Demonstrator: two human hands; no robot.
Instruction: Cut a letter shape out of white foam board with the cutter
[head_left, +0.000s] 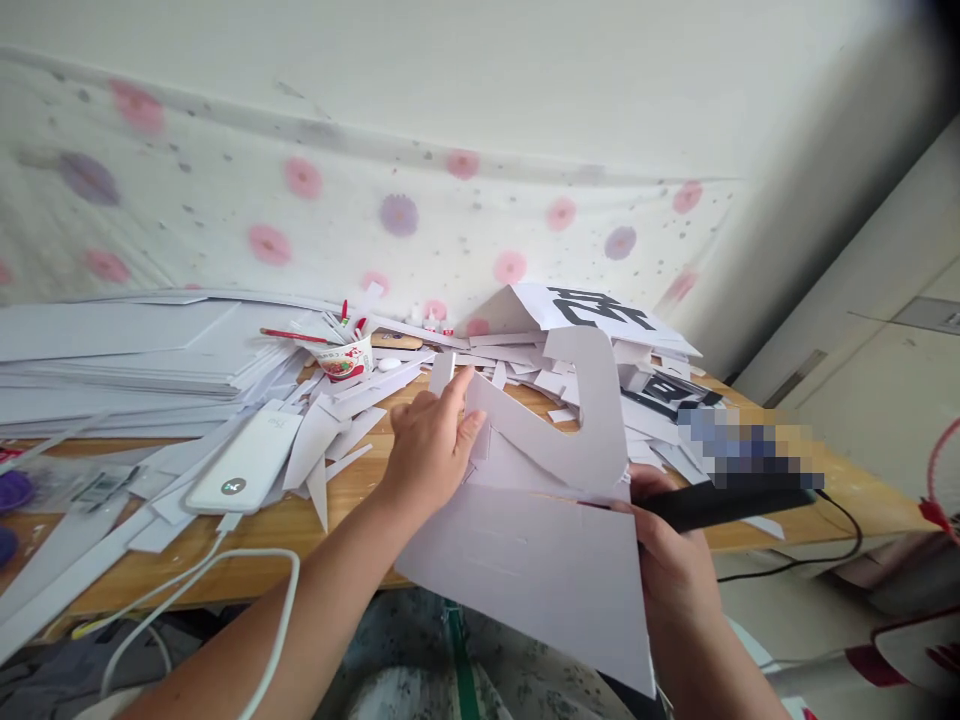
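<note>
A white foam board piece (596, 430) with a curved hook-shaped cutout stands up in front of me. Its lower part joins or overlaps a flat white board sheet (532, 580), and I cannot tell which. My left hand (431, 440) grips the left end of the piece, with the index finger extended along it and the thumb on the near side. My right hand (679, 560) is closed around the right edge of the flat sheet, thumb on top; its other fingers are partly hidden. Just beyond that hand is a black device (735, 500), its upper side pixelated.
White board scraps (345, 430) cover much of the wooden table (360, 480). At left lie stacked white sheets (135, 350) and a white power bank (247, 460) with a cable (289, 590). A paper cup (345, 362) holds tools. A sheet with black characters (600, 310) leans behind.
</note>
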